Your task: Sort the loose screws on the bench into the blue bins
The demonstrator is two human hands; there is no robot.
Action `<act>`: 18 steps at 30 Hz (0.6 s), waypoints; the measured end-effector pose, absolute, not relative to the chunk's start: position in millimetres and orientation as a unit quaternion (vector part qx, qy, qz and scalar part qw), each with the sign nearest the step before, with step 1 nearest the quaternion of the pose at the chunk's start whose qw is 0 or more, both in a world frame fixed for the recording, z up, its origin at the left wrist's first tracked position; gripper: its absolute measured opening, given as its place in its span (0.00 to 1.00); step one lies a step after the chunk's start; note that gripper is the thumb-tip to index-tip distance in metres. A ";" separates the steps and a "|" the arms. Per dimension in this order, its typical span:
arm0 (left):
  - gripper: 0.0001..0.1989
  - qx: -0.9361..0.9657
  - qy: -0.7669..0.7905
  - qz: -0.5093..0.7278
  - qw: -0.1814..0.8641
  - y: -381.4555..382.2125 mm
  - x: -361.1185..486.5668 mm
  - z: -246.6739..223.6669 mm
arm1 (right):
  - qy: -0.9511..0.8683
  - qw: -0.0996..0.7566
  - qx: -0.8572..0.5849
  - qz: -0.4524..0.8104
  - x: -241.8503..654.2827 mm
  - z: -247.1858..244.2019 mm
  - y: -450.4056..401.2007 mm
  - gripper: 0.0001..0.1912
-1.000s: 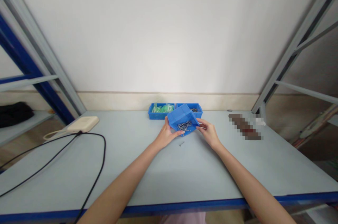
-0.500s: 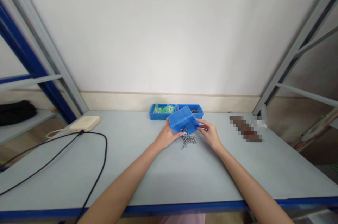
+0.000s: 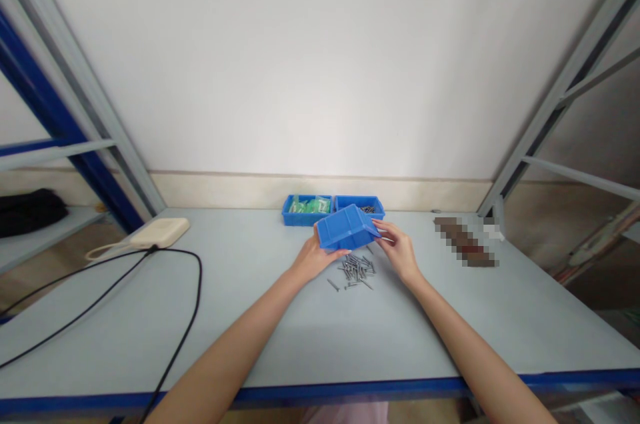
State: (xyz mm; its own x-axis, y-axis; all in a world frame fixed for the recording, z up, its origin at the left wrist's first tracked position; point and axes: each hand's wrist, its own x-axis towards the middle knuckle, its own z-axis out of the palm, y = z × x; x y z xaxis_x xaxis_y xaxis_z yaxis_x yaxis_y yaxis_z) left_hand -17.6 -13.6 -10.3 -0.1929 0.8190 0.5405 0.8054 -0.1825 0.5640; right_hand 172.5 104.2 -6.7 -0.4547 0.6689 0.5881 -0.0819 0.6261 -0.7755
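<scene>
**What does the left hand (image 3: 313, 261) have hold of?**

A blue plastic parts bin (image 3: 346, 227), turned so its underside faces up and tilted. The hand is curled around the bin's near left corner, with the fingers beneath it and the thumb stretched along the lower edge.

**And the right hand (image 3: 399, 252)?**

It's partly open, with the fingertips pressed against the bin's right corner. Between them, the two hands carry the bin at the far side of the heap below, though I can't tell whether its rim touches the pale grey tabletop (image 3: 250, 331).

**What's in that heap?**

Loose, slim steel nails (image 3: 356, 272) lie directly on the tabletop, just in front of the bin and between the two wrists. A few have strayed slightly from the rest.

**What's farther back?**

Two open blue plastic bins sit side by side against the wall. The bin on the left (image 3: 306, 209) holds green packets (image 3: 307, 206), while the bin on the right (image 3: 369, 208) holds small metal pieces, partly hidden behind the raised bin.

**Anything off to the sides?**

To the left, there's a flat cream-coloured plastic box (image 3: 160, 232) with a black cable (image 3: 201, 271) looping across the tabletop. To the right lies a long brownish object (image 3: 465, 242), too pixelated to identify.
</scene>
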 end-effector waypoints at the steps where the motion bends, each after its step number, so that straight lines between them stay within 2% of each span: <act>1: 0.27 0.634 0.641 0.433 0.009 -13.8 -17.5 -10.2 | -0.760 0.485 -0.193 0.386 172.7 -6.3 103.9 0.14; 9: 0.27 0.607 0.630 0.481 0.051 -14.4 -15.8 -12.0 | -0.747 0.495 -0.205 0.393 173.7 -1.1 99.0 0.15; 12: 0.29 0.574 0.627 0.525 0.041 -13.5 -11.4 -11.0 | -0.710 0.490 -0.221 0.454 171.2 0.1 96.7 0.22; 15: 0.31 0.529 0.620 0.577 0.045 -13.1 -4.8 -6.6 | -0.688 0.442 -0.221 0.531 166.5 -2.0 93.1 0.30; 18: 0.31 0.505 0.597 0.617 0.095 -11.7 -0.3 -2.3 | -0.698 0.390 -0.215 0.561 162.3 -5.2 87.2 0.29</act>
State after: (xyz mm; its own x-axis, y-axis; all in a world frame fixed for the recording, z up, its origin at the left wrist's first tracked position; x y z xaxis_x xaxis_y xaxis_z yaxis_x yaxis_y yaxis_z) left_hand -0.3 -11.7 -2.3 -0.4726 0.7191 0.5094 0.4854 -0.2700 0.8315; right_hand 162.3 87.2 -5.2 -0.6038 0.7370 0.3037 -0.1373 0.2791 -0.9504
